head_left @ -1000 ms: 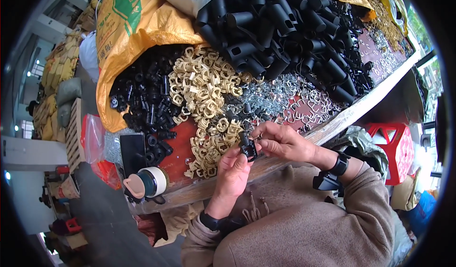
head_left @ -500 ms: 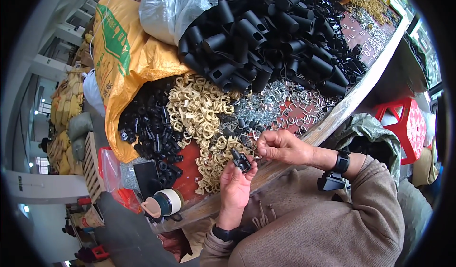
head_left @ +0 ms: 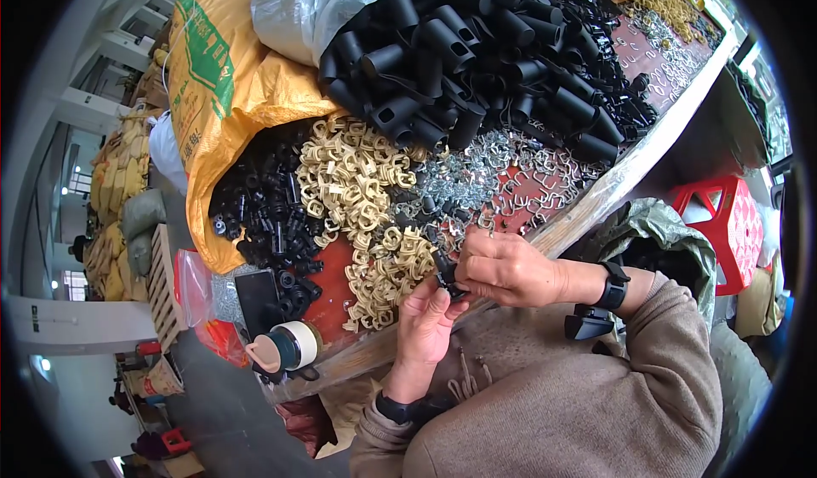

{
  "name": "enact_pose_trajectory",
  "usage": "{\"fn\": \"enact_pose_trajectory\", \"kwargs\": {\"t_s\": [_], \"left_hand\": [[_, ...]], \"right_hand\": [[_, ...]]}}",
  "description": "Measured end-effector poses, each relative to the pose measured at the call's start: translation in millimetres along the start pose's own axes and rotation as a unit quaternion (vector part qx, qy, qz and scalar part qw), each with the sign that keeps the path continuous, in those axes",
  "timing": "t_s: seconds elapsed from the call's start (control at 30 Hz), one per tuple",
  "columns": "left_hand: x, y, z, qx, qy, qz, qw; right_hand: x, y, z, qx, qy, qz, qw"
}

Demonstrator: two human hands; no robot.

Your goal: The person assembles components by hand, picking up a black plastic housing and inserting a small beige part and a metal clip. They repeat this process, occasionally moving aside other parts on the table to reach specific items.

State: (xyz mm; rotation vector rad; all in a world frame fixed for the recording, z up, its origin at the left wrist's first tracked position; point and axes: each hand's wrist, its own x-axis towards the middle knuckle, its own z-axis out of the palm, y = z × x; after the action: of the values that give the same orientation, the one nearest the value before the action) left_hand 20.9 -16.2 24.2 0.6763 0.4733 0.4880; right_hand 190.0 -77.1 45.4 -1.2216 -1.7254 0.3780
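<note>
Between my two hands, just in front of the table edge, is a small black plastic fitting [head_left: 443, 265] with a narrow stem pointing up. The fingers and thumb of my left hand [head_left: 424, 320] grip its lower end. My right hand [head_left: 509, 269] is closed at its side, fingertips pressed together against it; anything small inside that pinch is hidden. Close beyond my hands lies a heap of cream plastic clips [head_left: 353, 180]. Next to it are shiny metal clips [head_left: 464, 176] and bent metal hooks [head_left: 545, 184].
Black cylindrical sleeves [head_left: 447, 48] are piled at the back. Black fittings [head_left: 277, 214] spill from a yellow woven sack [head_left: 204, 86] on the left. A phone [head_left: 258, 295] and a cup [head_left: 294, 344] sit by the near-left edge. A red stool [head_left: 736, 231] stands right.
My right hand has moved down and left onto the black fitting. The fitting has tipped more upright and shifted slightly right and up in my left hand.
</note>
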Motion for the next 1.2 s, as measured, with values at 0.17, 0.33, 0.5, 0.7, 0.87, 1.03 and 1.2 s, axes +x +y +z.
{"fn": "enact_pose_trajectory", "kwargs": {"t_s": [0.17,0.33,0.5,0.7,0.87,1.03,1.2], "left_hand": [[1.2,4.2,0.9,-0.018,-0.014,-0.05,0.998],[-1.4,6.7,-3.1,-0.032,-0.033,-0.07,0.997],[-3.2,7.5,-5.5,-0.032,-0.055,-0.074,0.995],[-8.6,5.8,-10.9,0.019,-0.042,-0.052,0.998],[-14.4,13.4,-12.0,0.042,-0.056,-0.057,0.996],[-18.5,18.3,-26.1,0.024,0.002,-0.067,0.997],[-14.1,13.5,-41.0,-0.017,0.095,-0.028,0.995]], "right_hand": [[0.3,1.8,-1.7,-0.003,-0.023,-0.024,0.999],[-1.2,2.3,-0.9,0.069,-0.027,0.005,0.997],[3.5,-1.4,-1.3,0.008,-0.051,-0.04,0.998],[11.7,-9.0,-0.5,-0.033,-0.1,-0.061,0.993],[9.8,-8.5,10.4,0.247,-0.144,0.238,0.928],[20.1,23.6,18.0,0.212,-0.147,0.124,0.958],[23.7,41.5,39.8,-0.241,-0.23,0.004,0.943]]}}
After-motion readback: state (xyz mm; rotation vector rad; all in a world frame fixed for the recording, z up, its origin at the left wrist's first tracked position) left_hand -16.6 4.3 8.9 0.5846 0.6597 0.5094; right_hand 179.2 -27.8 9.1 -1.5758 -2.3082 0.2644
